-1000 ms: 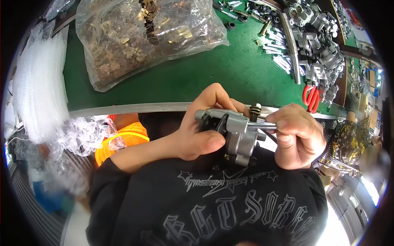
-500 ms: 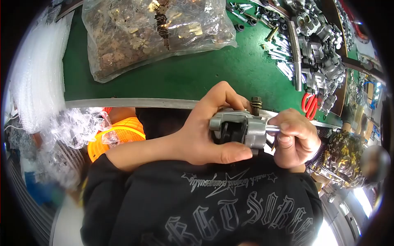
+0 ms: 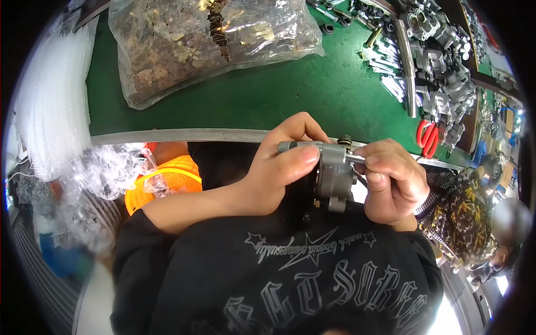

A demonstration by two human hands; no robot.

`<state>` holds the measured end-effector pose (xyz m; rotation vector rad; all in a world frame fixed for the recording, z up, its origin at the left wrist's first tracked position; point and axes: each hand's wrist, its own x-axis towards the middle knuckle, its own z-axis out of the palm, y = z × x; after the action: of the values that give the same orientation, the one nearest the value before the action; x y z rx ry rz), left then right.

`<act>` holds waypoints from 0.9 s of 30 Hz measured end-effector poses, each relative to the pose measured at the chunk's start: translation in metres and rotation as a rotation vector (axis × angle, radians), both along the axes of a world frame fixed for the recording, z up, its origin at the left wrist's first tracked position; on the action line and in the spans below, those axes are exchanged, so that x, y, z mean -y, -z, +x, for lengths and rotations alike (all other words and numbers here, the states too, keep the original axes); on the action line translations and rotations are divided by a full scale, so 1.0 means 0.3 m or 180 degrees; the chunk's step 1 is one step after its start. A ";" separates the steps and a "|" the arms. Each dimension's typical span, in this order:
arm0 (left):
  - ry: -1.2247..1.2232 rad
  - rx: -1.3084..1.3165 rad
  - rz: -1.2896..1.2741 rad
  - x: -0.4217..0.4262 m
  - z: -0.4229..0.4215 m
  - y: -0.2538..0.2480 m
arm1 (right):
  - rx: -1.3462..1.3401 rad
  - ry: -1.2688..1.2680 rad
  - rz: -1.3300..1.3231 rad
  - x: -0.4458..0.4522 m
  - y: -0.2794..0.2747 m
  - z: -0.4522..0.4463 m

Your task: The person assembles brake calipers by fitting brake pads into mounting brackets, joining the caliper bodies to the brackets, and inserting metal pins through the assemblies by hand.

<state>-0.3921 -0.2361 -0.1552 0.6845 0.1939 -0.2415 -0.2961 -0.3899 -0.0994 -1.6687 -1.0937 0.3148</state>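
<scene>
My left hand (image 3: 279, 173) is wrapped around a grey metal brake caliper (image 3: 336, 181) in front of my chest, with the thumb lying along its upper part. My right hand (image 3: 395, 181) pinches a thin silver pin (image 3: 355, 158) between thumb and fingers. The pin's other end meets the caliper's right side; how deep it sits cannot be made out. A bolt with a spring-like thread (image 3: 346, 141) shows just behind the caliper, by the table edge.
On the green table (image 3: 223, 106) lie a clear bag of copper-coloured metal pieces (image 3: 184, 61), several silver pins (image 3: 388, 64), a metal rod (image 3: 406, 67), red-handled pliers (image 3: 427, 138) and piled calipers (image 3: 438, 67). White foam sheets (image 3: 53, 95) and an orange basket (image 3: 167, 178) are left. Another person's camouflage sleeve (image 3: 466, 218) is right.
My left hand has turned the caliper, so its open cavity no longer faces up and the thumb has moved higher. My right hand stays at the pin, slightly further left.
</scene>
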 end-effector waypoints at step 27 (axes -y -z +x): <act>-0.0097 -0.0032 0.0187 0.049 0.018 -0.006 | -0.0034 0.0106 0.0187 0.044 0.048 0.009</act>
<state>-0.3867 -0.2508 -0.1534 0.7381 0.2217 -0.2107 -0.2933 -0.4031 -0.1137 -1.6294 -1.0565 0.2676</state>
